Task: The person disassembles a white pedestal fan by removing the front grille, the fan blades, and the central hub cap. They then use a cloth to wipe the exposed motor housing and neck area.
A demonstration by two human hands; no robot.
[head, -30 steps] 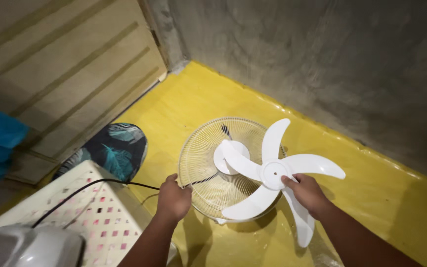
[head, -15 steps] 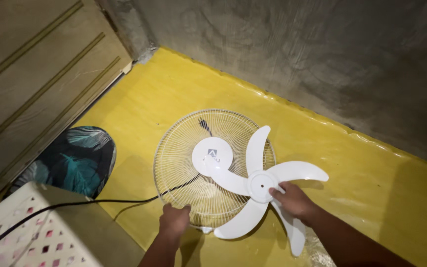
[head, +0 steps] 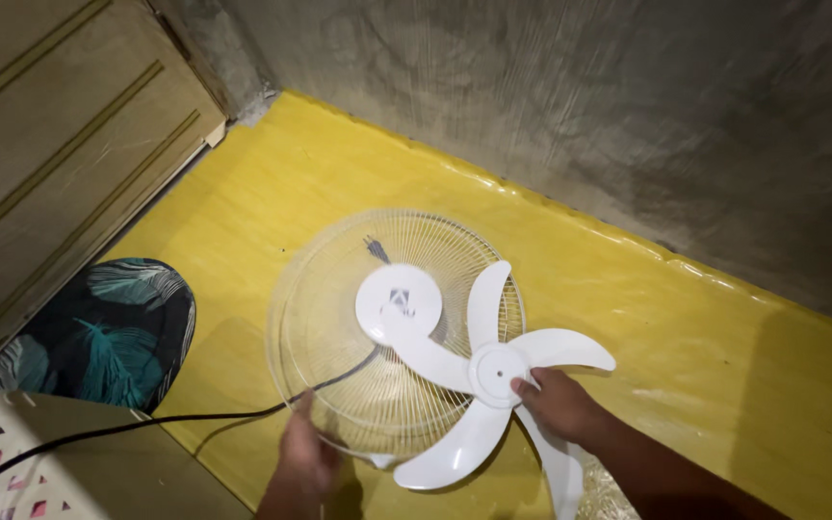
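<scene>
The left hand (head: 308,460), blurred, grips the near rim of the round wire fan grille (head: 339,327) lying on the glossy yellow floor (head: 724,366). The right hand (head: 556,404) pinches the smooth white plastic five-blade propeller (head: 493,371) at its hub, resting atop the grille. A black cord (head: 146,424) trails left; rough concrete wall (head: 580,106) beyond.

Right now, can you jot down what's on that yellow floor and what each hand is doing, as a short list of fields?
floor: yellow floor, meeting a grey concrete wall
fan guard: round wire fan guard lying flat, white centre disc
blade: white fan blade with five vanes, lying partly over the guard
left hand: left hand at the guard's near rim, blurred
right hand: right hand touching the blade beside its hub
cord: black cord running across the guard
nearby: patterned cloth; white perforated basket
</scene>
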